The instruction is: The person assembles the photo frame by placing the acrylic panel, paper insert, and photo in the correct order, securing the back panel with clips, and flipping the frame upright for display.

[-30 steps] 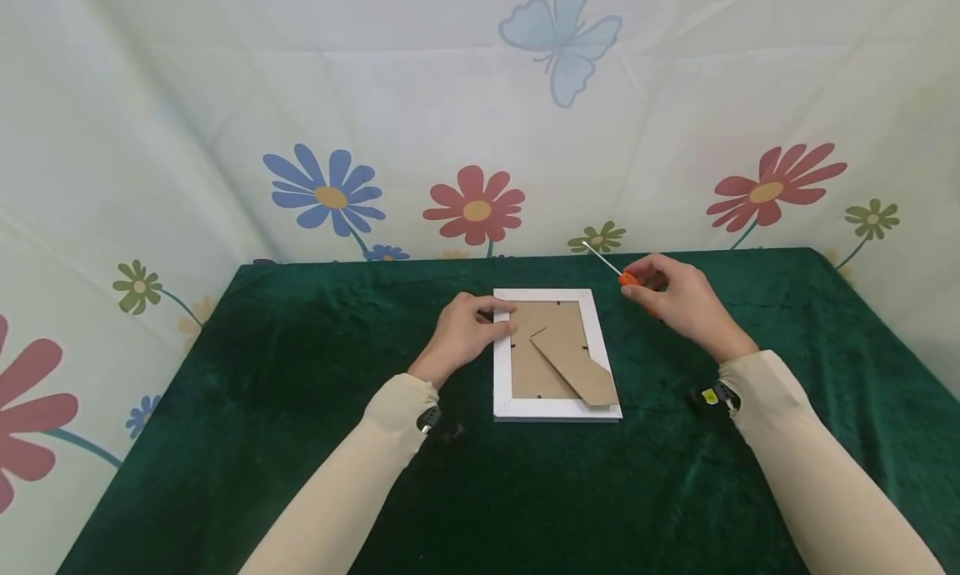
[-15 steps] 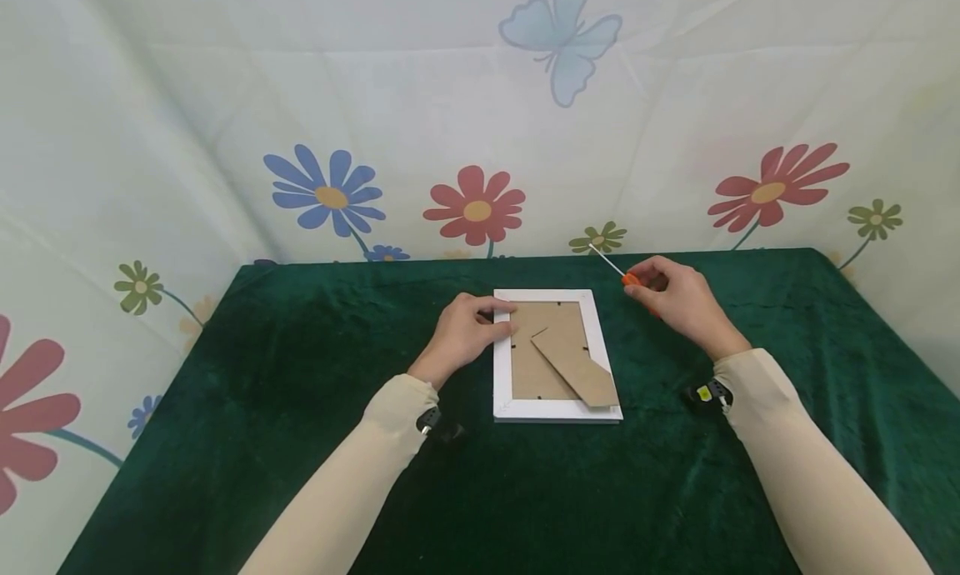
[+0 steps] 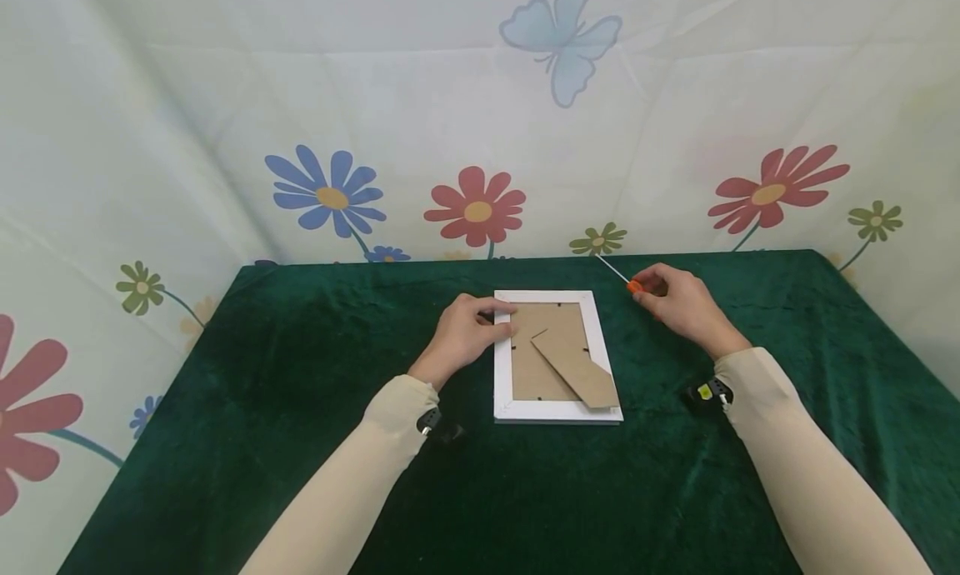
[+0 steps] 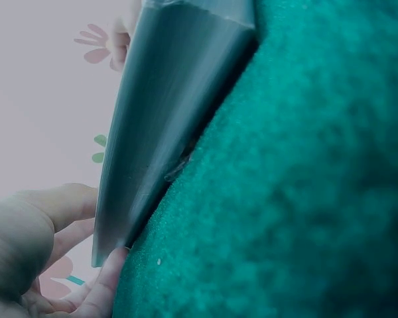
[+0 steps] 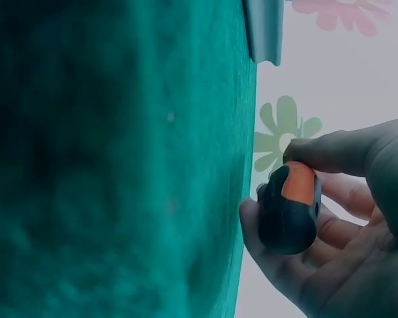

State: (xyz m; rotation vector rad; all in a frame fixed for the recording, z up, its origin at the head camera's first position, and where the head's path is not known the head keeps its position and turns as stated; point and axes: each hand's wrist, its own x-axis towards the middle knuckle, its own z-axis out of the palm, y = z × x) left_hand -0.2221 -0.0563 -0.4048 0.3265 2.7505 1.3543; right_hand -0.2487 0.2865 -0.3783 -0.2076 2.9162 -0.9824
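Observation:
A white picture frame lies face down, its brown backing board up. Small dark tabs sit along the board's edges, and a brown easel stand lies slanted across it, reaching over the lower right rim. My left hand grips the frame's left side; in the left wrist view the fingers close around its grey edge. To the right of the frame, my right hand holds a screwdriver by its black and orange handle. The thin shaft points up and left, apart from the frame.
Dark green velvety cloth covers the table. Behind it hangs a pale backdrop printed with flowers and a butterfly. A small dark device is strapped at each wrist.
The screwdriver's tip has dropped and moved slightly right, with the right hand shifting a little. My left hand and the picture frame stay in place.

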